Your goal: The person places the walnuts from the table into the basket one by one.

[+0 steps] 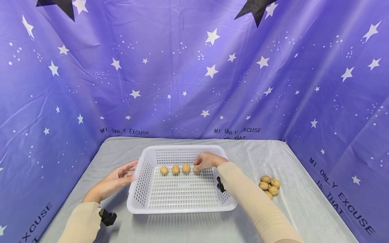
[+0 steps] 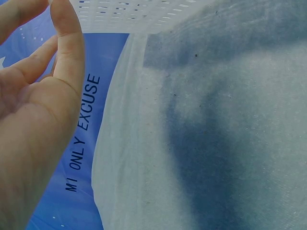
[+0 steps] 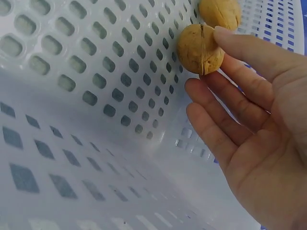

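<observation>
A white perforated plastic basket (image 1: 182,211) stands on the table. Inside, toward its back wall, three walnuts (image 1: 175,169) lie in a row. At the right end of that row, my right hand (image 1: 209,160) pinches another walnut (image 3: 200,49) between thumb and fingers, low over the basket floor. A neighbouring walnut (image 3: 221,12) shows just behind it in the right wrist view. My left hand (image 1: 113,182) is at the basket's left side, thumb and fairly straight fingers against the outer wall near the rim. In the left wrist view, part of the left hand (image 2: 43,96) overlaps the basket edge.
To the right of the basket, several walnuts (image 1: 273,190) sit in a pile on the grey tablecloth (image 1: 249,155), partly hidden by the right sleeve (image 1: 255,199). A purple star-patterned curtain (image 1: 170,74) surrounds the table at the back and sides.
</observation>
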The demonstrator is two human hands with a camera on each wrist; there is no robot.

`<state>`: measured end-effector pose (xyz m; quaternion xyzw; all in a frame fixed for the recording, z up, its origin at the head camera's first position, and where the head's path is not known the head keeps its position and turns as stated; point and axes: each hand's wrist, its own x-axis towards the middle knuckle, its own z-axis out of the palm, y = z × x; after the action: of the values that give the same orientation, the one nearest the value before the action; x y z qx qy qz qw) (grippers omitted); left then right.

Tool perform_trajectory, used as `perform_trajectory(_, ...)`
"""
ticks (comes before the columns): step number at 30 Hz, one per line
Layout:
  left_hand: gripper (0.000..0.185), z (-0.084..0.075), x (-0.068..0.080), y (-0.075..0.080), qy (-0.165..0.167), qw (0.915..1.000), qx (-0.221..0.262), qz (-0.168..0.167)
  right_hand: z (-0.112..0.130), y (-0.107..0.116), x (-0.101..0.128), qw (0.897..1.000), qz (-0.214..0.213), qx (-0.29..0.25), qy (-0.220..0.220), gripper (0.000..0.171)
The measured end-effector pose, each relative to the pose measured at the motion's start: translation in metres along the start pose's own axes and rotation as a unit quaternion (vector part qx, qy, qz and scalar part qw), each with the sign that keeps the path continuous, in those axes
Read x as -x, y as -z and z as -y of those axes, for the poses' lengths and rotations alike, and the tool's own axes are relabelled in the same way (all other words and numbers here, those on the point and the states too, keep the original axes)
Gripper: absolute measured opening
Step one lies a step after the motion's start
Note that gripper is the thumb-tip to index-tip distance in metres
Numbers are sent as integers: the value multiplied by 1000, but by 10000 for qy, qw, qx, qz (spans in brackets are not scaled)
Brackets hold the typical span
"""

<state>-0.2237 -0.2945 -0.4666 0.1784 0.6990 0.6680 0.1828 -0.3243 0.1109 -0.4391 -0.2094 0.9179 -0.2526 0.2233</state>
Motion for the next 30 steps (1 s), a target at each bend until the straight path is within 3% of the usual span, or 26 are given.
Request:
perform_trajectory(9, 70, 1, 0, 0, -19, 10000, 37, 3, 10, 14, 7, 9997, 28, 25, 224, 40)
perform_trajectory(18, 71, 0, 0, 0, 25, 10000, -22, -38, 21, 40, 22, 9956, -95, 169, 920, 37)
perform_trajectory(30, 73, 1, 1, 1, 63, 10000, 5, -48, 7, 67, 59, 9890, -516, 230, 1365, 38)
